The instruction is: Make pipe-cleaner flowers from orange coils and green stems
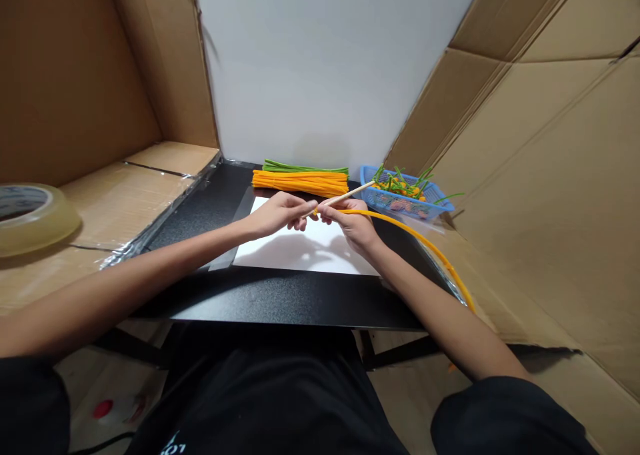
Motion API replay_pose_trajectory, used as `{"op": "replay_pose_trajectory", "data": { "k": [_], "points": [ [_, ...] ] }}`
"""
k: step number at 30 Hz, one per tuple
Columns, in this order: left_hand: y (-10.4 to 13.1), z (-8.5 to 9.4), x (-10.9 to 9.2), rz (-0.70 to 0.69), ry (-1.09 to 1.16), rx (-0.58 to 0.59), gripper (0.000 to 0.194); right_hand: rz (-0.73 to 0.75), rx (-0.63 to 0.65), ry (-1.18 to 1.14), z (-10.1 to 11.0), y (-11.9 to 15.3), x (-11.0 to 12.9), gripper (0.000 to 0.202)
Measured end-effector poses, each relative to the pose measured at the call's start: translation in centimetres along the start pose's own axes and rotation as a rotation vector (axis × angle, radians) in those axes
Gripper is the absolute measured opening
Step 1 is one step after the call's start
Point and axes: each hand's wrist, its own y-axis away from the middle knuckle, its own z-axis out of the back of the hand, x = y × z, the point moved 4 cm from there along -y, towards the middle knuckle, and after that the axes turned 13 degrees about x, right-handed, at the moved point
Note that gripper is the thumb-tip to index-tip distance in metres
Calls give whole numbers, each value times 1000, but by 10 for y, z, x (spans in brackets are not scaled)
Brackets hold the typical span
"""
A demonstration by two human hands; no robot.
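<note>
My left hand (281,213) is closed in a pinch at the lower end of a thin wooden stick (353,192), where a bit of orange fuzz shows. My right hand (354,224) is closed beside it, its thumb and fingers on an orange pipe cleaner (425,240). The pipe cleaner's long free end arches out over my right forearm. The stick slants up and to the right past my right fingers; whether they also grip it, I cannot tell. Both hands are over a white sheet (300,256) on the black table (280,302).
Behind my hands lie bundles of orange pipe cleaners (300,182) and green pipe cleaners (306,166). A blue basket (445,204) at the back right holds orange and green pieces. A tape roll (55,218) rests on cardboard at left. Cardboard walls (540,175) flank the table.
</note>
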Motion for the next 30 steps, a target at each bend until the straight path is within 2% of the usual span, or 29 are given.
{"op": "replay_pose_trajectory", "data": {
  "k": [4,6,8,11,17,21,23,26,30],
  "points": [
    [6,-4,-11,-88,-598,-180,35,-32,-62,-1,-5,2,-2,30],
    [8,-7,-13,-123,-761,-223,34,-40,-74,-5,-8,3,-2,32],
    [10,-9,-14,-138,-805,-227,33,-47,-79,-21,-10,4,-2,34],
    [9,-7,-11,-107,-600,-196,38,-77,-46,-68,-10,4,-5,38],
    [-2,-4,7,-2,186,-23,38,-131,12,-141,-8,3,-2,41],
    [-6,-11,13,29,465,77,38,-215,51,-246,-10,3,-1,39],
    [-6,-13,14,15,467,40,38,-259,25,-288,-9,3,-3,39],
    [-3,-15,13,-29,287,-121,41,-309,-53,-301,-8,4,-5,42],
    [5,-17,9,-30,-34,-298,39,-308,5,-263,-12,4,-2,42]
  ]
}}
